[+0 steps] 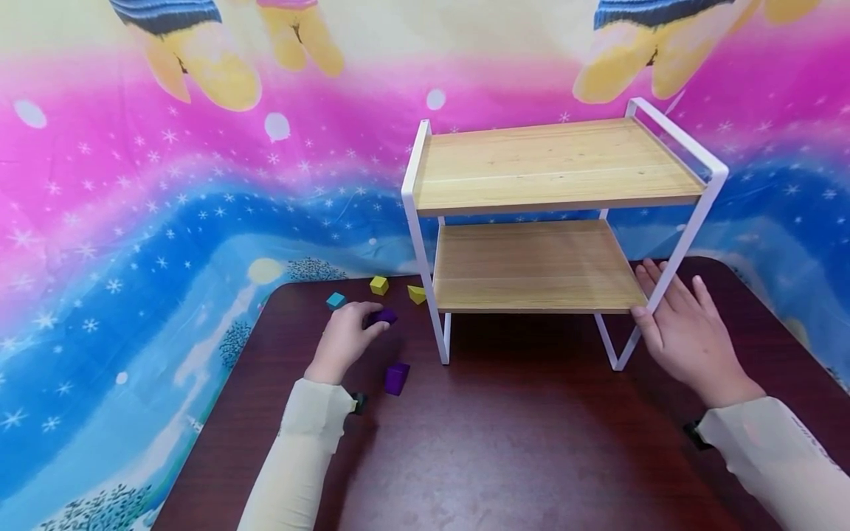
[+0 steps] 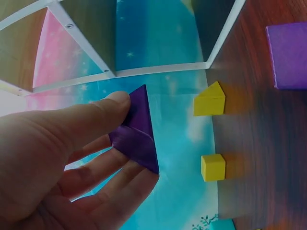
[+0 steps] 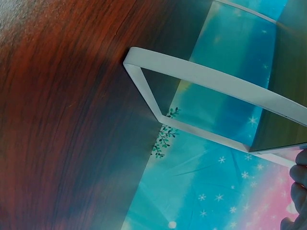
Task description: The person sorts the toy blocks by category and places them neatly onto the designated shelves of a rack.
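My left hand (image 1: 341, 339) pinches a purple triangular block (image 2: 136, 132) between thumb and fingers, left of a two-tier wooden shelf (image 1: 531, 269) with a white metal frame. Below that hand, a second purple block (image 1: 397, 378) lies on the table. My right hand (image 1: 690, 335) is at the shelf's right side, its fingers mostly straight and its thumb at the front leg, by the lower board. Only its fingertips (image 3: 298, 175) show at the edge of the right wrist view.
Behind the left hand lie a yellow cube (image 1: 379, 285), a yellow triangular block (image 1: 416, 294) and a blue block (image 1: 336, 301). The dark wooden table (image 1: 518, 457) backs onto a colourful printed cloth (image 1: 199, 162).
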